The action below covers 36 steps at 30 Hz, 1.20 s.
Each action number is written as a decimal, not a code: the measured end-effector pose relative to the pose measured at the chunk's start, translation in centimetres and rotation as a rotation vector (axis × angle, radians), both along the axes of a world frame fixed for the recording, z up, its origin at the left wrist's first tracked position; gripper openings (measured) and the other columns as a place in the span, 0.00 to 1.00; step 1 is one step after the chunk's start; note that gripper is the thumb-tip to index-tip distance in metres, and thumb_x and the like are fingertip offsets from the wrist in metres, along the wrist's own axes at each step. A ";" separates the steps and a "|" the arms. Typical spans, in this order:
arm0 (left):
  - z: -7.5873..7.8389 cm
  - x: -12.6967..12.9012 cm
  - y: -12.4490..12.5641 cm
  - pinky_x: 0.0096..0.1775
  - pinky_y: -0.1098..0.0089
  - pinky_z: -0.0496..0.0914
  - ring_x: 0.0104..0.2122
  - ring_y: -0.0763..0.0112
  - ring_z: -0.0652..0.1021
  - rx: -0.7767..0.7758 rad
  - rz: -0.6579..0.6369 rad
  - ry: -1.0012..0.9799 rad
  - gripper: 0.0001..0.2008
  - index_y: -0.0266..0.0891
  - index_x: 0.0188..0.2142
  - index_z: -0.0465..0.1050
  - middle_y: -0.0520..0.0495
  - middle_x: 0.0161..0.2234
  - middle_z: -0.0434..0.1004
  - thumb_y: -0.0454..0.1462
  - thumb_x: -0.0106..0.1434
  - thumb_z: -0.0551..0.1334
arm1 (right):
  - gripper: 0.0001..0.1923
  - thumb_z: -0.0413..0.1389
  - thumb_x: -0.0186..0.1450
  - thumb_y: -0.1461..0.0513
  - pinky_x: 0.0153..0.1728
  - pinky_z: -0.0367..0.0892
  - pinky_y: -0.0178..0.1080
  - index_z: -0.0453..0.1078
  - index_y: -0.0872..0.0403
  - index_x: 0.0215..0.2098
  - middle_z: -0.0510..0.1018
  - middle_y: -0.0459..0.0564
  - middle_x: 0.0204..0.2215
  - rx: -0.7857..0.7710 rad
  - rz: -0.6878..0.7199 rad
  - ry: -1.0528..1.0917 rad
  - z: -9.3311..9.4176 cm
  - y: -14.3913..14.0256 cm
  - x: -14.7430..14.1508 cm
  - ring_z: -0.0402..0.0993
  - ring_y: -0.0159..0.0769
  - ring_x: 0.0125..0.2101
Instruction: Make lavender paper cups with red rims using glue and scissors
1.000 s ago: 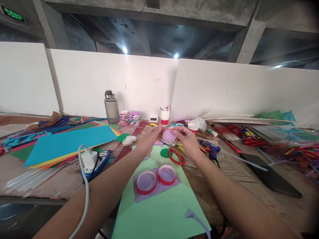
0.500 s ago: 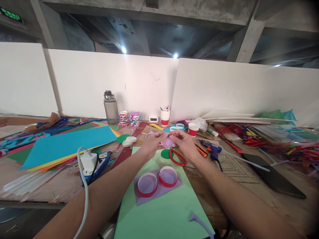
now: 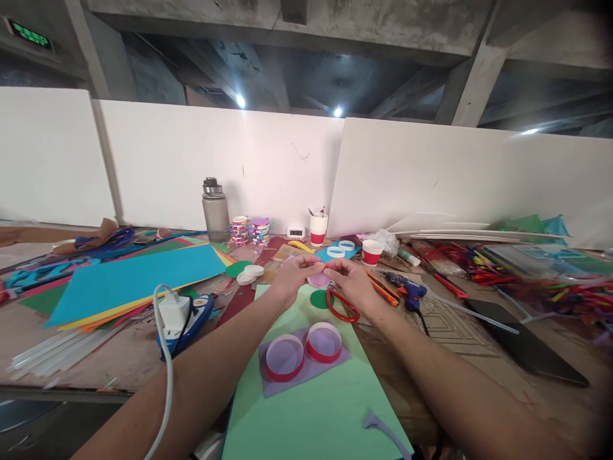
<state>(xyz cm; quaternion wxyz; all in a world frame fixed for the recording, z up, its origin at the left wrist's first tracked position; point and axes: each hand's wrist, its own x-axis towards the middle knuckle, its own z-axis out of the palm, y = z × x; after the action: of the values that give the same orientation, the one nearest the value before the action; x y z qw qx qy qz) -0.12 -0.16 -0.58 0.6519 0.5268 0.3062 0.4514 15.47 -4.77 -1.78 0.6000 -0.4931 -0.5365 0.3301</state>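
— What are the hands doing?

— Both hold a small pink disc (image 3: 318,280) between them, just above the far end of the green sheet (image 3: 311,402). The left hand (image 3: 292,275) pinches its left edge, fingers closed on it; the right hand (image 3: 352,284) grips the right edge the same way.

— What lies around that sheet?

— On it, nearer the person, two red rings (image 3: 304,350) sit side by side on a purple paper scrap (image 3: 306,370). At its far end lie a green circle (image 3: 320,298) and red scissors (image 3: 341,305). Left of the sheet, a white charger (image 3: 171,311) rests on the desk (image 3: 119,351); right of it lies a blue glue gun (image 3: 407,289). Beyond the sheet stands a grey bottle (image 3: 214,211).
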 end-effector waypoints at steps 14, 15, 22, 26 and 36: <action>-0.2 0.0 -0.2 0.40 0.68 0.67 0.35 0.71 0.75 0.110 0.067 -0.014 0.25 0.38 0.37 0.77 0.51 0.32 0.77 0.41 0.39 0.80 | 0.22 0.68 0.52 0.44 0.35 0.67 0.41 0.77 0.52 0.32 0.80 0.48 0.29 0.025 -0.007 -0.075 -1.2 0.6 0.4 0.72 0.37 0.30; -0.1 0.0 -0.2 0.40 0.69 0.67 0.34 0.72 0.74 0.117 0.071 -0.020 0.25 0.38 0.37 0.77 0.52 0.32 0.76 0.41 0.40 0.80 | 0.22 0.68 0.52 0.44 0.34 0.66 0.41 0.77 0.52 0.31 0.80 0.48 0.28 0.025 -0.017 -0.082 -1.2 0.5 0.3 0.71 0.37 0.29; 0.1 0.0 -0.1 0.35 0.70 0.65 0.32 0.73 0.72 0.145 0.156 -0.050 0.20 0.38 0.35 0.77 0.53 0.31 0.72 0.42 0.45 0.78 | 0.23 0.69 0.51 0.44 0.34 0.65 0.41 0.77 0.53 0.32 0.79 0.48 0.29 0.025 -0.016 -0.038 -0.4 0.0 0.4 0.70 0.36 0.29; 0.7 -0.2 0.6 0.36 0.70 0.65 0.29 0.75 0.70 0.133 0.290 -0.171 0.17 0.37 0.30 0.76 0.52 0.27 0.73 0.45 0.48 0.77 | 0.27 0.70 0.47 0.42 0.30 0.63 0.39 0.76 0.54 0.32 0.77 0.46 0.26 0.031 -0.083 0.054 0.5 -0.1 1.3 0.66 0.32 0.26; 0.6 -0.1 0.0 0.38 0.67 0.67 0.33 0.69 0.73 0.139 0.168 0.034 0.27 0.39 0.27 0.70 0.49 0.30 0.74 0.60 0.54 0.70 | 0.28 0.72 0.44 0.41 0.25 0.60 0.36 0.73 0.53 0.28 0.74 0.43 0.24 0.017 0.003 0.076 1.2 -0.7 0.5 0.62 0.29 0.23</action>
<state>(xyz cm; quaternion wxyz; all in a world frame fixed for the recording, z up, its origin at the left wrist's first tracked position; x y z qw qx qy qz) -0.20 -0.15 0.01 0.5683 0.5506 0.3284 0.5157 15.94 -5.52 -0.62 0.6235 -0.4742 -0.5171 0.3449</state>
